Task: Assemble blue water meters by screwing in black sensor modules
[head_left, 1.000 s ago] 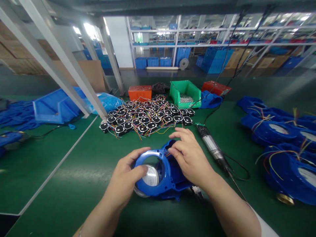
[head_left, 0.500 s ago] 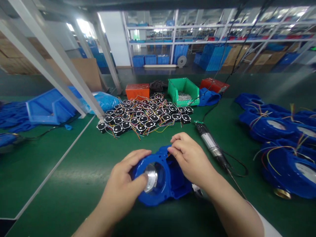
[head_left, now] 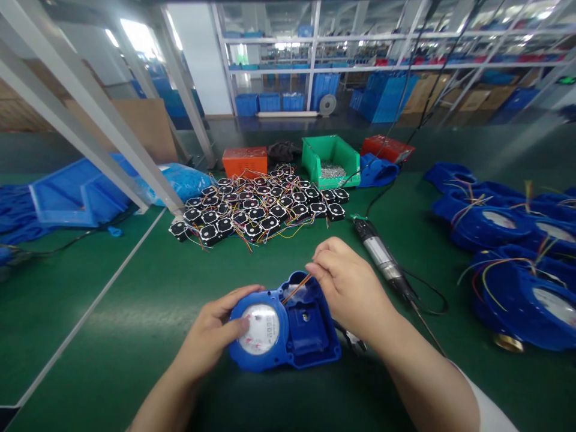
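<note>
1 left hand (head_left: 215, 329) on 1 blue housing (head_left: 283, 336); 1 right hand (head_left: 346, 282) pinching wires (head_left: 297, 288).

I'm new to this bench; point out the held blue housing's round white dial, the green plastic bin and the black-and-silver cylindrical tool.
Round white dial (head_left: 261, 327): head view, printed face.
Green plastic bin (head_left: 330, 150): head view, inner wall.
Cylindrical tool (head_left: 380, 254): head view, silver middle section.

Head view, forward and down
</note>
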`<control>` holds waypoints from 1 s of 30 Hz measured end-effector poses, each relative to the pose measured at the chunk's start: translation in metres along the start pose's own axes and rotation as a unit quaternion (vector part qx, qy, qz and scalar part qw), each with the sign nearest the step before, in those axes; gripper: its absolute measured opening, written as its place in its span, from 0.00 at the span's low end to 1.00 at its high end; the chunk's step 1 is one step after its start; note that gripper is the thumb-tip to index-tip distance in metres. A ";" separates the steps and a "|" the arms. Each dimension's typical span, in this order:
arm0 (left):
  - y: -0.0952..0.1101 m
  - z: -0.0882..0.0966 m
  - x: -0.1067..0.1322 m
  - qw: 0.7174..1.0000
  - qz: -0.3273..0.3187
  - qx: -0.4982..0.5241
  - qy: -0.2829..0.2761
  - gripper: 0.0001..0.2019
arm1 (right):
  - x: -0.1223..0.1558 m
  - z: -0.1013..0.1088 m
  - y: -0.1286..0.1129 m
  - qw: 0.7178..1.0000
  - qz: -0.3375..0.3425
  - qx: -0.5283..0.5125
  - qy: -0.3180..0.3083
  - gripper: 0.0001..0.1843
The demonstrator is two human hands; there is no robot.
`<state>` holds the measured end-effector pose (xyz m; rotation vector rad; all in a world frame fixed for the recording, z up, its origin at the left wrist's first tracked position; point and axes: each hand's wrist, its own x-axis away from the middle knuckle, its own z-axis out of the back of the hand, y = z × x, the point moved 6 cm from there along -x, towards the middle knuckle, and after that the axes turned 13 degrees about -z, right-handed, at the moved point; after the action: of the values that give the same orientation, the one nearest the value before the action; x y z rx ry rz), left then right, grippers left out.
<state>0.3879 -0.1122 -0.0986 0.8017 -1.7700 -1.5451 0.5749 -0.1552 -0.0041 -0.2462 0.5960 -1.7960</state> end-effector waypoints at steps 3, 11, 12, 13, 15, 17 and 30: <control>-0.008 0.003 -0.006 0.996 0.025 0.081 -0.005 0.22 | -0.004 -0.003 0.005 0.999 -0.014 0.041 0.012 0.12; -0.019 -0.019 0.032 0.989 0.034 0.049 0.132 0.29 | -0.013 0.002 0.037 0.996 -0.087 0.011 -0.004 0.14; -0.019 -0.023 0.040 0.988 0.033 0.042 0.146 0.31 | -0.010 0.002 0.042 0.995 -0.096 -0.018 -0.007 0.14; -0.019 -0.027 0.046 0.986 0.036 0.038 0.159 0.33 | -0.007 -0.001 0.047 0.993 -0.109 -0.051 -0.014 0.14; -0.020 -0.030 0.052 0.982 0.054 0.031 0.180 0.35 | 0.001 -0.012 0.057 0.981 -0.145 -0.122 -0.051 0.18; -0.017 -0.026 0.047 0.979 0.053 0.011 0.198 0.35 | 0.011 -0.032 0.062 0.959 -0.176 -0.195 -0.111 0.25; 0.014 -0.024 -0.031 0.998 -0.041 0.042 -0.007 0.39 | 0.040 -0.092 0.039 0.744 -0.209 -0.562 -0.296 0.42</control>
<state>0.4254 -0.1008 -0.0843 0.9156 -1.8431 -1.5420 0.5536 -0.1760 -0.1074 -1.8278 1.1445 -1.3840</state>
